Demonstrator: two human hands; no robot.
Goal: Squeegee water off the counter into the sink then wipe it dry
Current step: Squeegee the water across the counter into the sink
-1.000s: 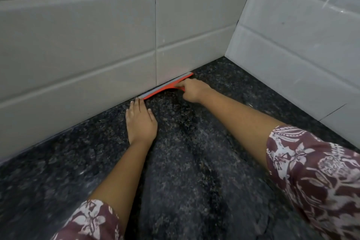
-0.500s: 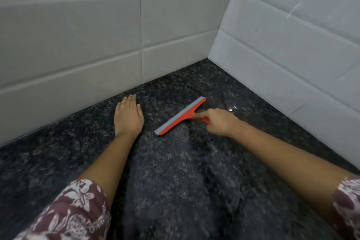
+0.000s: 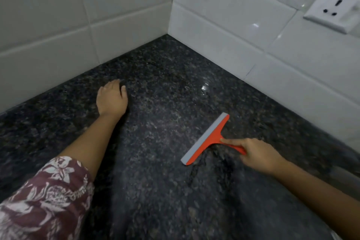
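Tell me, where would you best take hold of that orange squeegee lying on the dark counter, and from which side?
Grip the squeegee by its narrow orange handle, coming from the near right, as the right hand does. The handle juts back from the middle of the long grey blade, so a pull from there likely keeps the blade flat on the counter.

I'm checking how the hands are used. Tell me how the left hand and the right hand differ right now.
The left hand holds nothing and rests on the counter; the right hand grips the squeegee by its handle. The left hand sits nearer the tiled wall; the right is nearer the person. Both are bare and low over the counter.
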